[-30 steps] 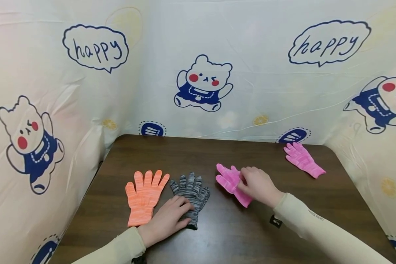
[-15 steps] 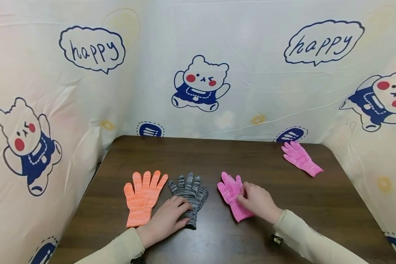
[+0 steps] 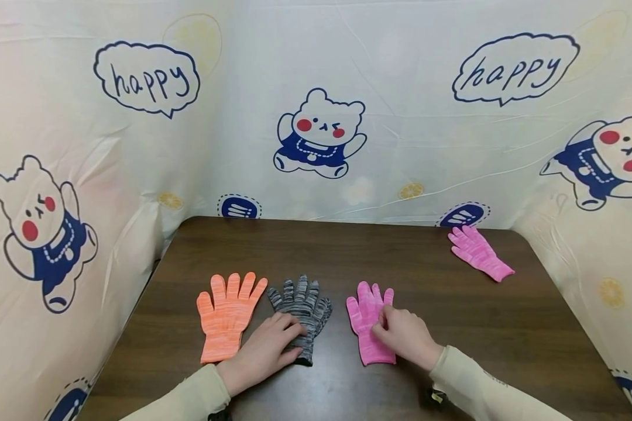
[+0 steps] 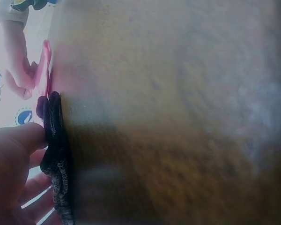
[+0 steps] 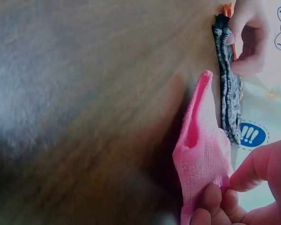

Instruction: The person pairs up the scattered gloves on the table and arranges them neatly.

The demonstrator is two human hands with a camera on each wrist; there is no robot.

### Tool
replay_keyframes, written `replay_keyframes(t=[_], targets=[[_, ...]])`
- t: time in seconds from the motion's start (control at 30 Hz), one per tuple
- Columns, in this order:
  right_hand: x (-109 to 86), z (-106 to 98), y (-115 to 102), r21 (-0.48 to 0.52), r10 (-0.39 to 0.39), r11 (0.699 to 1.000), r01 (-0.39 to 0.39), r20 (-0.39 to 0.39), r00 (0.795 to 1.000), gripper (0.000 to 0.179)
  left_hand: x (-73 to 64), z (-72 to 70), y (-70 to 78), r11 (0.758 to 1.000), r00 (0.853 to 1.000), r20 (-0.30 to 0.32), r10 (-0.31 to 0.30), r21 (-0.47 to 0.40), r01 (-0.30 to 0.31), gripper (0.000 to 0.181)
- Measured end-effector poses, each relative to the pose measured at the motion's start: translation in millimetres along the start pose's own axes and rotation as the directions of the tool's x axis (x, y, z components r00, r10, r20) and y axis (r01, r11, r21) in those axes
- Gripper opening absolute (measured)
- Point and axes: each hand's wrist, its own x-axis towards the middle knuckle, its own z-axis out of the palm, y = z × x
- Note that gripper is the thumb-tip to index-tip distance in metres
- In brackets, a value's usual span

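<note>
My right hand (image 3: 408, 336) pinches a pink knit glove (image 3: 366, 318) by its palm area, between thumb and fingertips. That glove points fingers-up, cuff toward me; in the right wrist view its cuff opening (image 5: 193, 126) gapes slightly above the wood. On the grey-black striped glove (image 3: 308, 313), my left hand (image 3: 265, 354) rests with loosely bent fingers; the left wrist view shows its thumb and fingers along the glove's upper face (image 4: 56, 145). Beside it at left lies an orange glove (image 3: 223, 321), fingers spread, its lower edge near my left wrist.
A second pink glove (image 3: 480, 251) lies slanted at the far right of the dark wooden table (image 3: 305, 245). A pale curtain (image 3: 411, 76) printed with cartoon bears hangs along the table's back and sides.
My right hand has drawn the pink glove toward me and turned it from slanted to upright, fingers pointing away. My left hand stays on the grey-black glove.
</note>
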Motion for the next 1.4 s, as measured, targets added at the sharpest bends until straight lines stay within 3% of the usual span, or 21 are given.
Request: replay_keyframes(t=[0.27,0.4,0.57,0.67,1.07,1.4], targets=[[-1.7,5.6,-1.0,0.022,-0.035,0.999,0.035,0.023,0.999,0.020,-0.6,0.3,0.5,1.000,1.000,-0.013,0.005,0.004,-0.005,0.026],[-1.0,5.0,0.8,0.014,-0.115,0.993,0.115,0.010,0.993,0.017,-0.4,0.3,0.6,1.000,1.000,-0.015,0.005,0.007,-0.005,0.027],[0.0,4.6,4.9,0.000,-0.241,0.970,0.242,-0.021,0.970,0.015,0.0,-0.3,0.8,1.000,1.000,-0.011,0.003,0.010,-0.002,0.026],[0.1,5.2,7.0,0.005,-0.278,0.961,0.278,-0.013,0.961,0.017,-0.1,0.0,0.4,1.000,1.000,-0.009,0.001,0.012,-0.001,0.026],[1.9,5.4,11.0,0.024,-0.325,0.945,0.325,0.024,0.945,0.022,0.8,-0.4,1.8,1.000,1.000,-0.003,0.001,0.018,-0.001,0.027],[2.8,5.9,11.7,0.021,-0.315,0.949,0.315,0.029,0.949,0.027,2.4,-2.0,1.8,1.000,1.000,0.010,-0.002,0.022,0.002,0.027]])
